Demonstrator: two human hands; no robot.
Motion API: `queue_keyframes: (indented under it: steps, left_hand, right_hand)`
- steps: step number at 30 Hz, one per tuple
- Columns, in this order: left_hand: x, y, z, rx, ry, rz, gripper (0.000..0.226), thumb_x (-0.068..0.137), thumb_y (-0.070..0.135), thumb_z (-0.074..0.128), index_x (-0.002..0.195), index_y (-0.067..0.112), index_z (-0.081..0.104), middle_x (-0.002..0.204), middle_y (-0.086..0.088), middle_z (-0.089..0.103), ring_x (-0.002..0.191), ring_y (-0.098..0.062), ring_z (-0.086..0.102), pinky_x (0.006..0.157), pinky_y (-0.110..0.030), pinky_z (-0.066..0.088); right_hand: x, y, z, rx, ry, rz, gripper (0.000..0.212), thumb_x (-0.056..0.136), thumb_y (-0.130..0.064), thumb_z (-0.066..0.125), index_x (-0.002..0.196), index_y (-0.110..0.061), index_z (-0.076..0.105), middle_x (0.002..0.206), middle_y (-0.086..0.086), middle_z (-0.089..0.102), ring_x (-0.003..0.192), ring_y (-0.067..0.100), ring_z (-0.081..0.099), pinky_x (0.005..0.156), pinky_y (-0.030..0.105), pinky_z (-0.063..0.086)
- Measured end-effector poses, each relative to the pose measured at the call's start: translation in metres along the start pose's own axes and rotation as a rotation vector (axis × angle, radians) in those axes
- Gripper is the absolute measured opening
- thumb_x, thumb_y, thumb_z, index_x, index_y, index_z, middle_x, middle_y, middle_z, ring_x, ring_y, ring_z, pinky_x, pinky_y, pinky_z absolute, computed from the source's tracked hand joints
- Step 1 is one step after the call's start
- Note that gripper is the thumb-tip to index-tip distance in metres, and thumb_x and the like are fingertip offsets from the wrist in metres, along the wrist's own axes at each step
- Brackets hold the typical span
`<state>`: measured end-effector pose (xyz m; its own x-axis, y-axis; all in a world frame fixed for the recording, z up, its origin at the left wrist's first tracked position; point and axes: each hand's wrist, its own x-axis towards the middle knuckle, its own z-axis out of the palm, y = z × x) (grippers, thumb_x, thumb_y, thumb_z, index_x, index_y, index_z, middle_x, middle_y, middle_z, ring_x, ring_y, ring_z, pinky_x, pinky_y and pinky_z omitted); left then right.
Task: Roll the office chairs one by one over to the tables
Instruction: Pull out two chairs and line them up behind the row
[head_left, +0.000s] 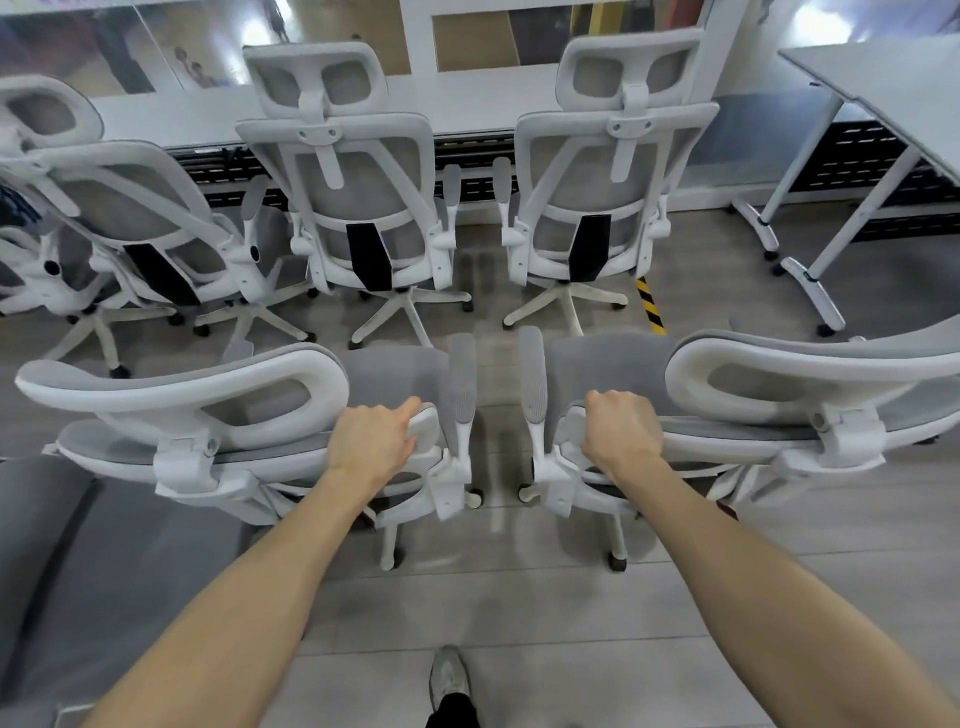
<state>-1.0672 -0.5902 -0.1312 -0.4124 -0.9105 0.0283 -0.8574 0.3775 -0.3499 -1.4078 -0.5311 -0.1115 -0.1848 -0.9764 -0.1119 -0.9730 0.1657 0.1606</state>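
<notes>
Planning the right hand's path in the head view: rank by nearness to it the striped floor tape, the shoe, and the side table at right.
From the right hand:
1. Striped floor tape, just ahead.
2. Shoe, behind, toward the left.
3. Side table, far ahead at right.

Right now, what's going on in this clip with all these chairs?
A person is handling two office chairs at once. The left hand grips the top edge of the left chair's backrest, and the right hand grips the backrest of the right chair. Both chairs face a row of three more chairs already parked against the long white table. Another table stands at the right. The gripped chairs are short of the row.
</notes>
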Motion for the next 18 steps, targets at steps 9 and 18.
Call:
queue_keyframes:
  steps: [9,18]
  left_hand:
    - [-0.0015,0.0012,-0.0023,0.0,-0.022,-0.002,0.041,0.106,0.055,0.055,0.14,0.034,0.044,0.083,-0.002,0.076,0.073,-0.032,0.072,0.061,-0.036,0.039]
    - [-0.0014,0.0026,-0.0085,-0.008,-0.056,-0.014,0.04,0.107,0.051,0.055,0.141,0.034,0.044,0.081,-0.001,0.074,0.071,-0.03,0.071,0.059,-0.035,0.038]
  right_hand:
    - [0.0045,-0.009,-0.0007,-0.001,0.005,0.001,0.016,0.091,-0.017,0.071,0.107,-0.021,0.066,0.092,0.001,0.074,0.075,0.023,0.062,0.068,0.033,0.044]
    - [-0.0001,-0.0023,-0.0018,-0.032,-0.017,-0.022,0.017,0.09,-0.02,0.069,0.107,-0.021,0.065,0.095,0.001,0.075,0.086,0.025,0.074,0.067,0.034,0.043]
